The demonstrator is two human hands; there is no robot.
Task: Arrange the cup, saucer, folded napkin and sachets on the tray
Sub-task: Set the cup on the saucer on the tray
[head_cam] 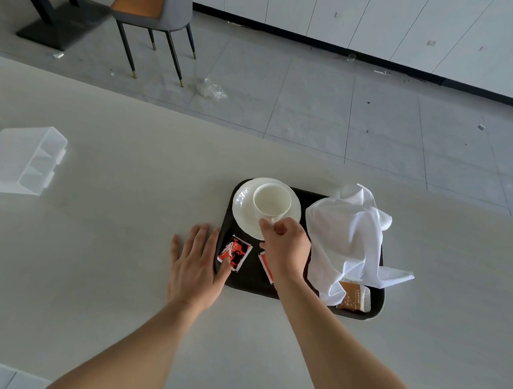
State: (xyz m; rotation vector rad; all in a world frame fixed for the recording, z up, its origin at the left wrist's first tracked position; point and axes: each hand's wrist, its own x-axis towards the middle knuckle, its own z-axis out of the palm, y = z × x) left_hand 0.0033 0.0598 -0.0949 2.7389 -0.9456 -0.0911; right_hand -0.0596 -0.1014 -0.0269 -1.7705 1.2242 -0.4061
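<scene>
My left hand [196, 266] lies flat, fingers straight, at the tray's left rim. My right hand [284, 248] pinches the handle of the white china cup [271, 201]. The pale grey tabletop [120, 275] carries a clear plastic box [21, 160] far left and the black rectangular tray [242, 282]. A crumpled white cloth napkin [347, 232] drapes the tray's right side, overlapping a brown sachet [354, 297]. The cup stands on the round white saucer [241, 211] at the tray's far-left corner. A red-and-black sachet [234, 253] touches my left thumb, and my right hand hides most of a second red sachet [265, 267]
</scene>
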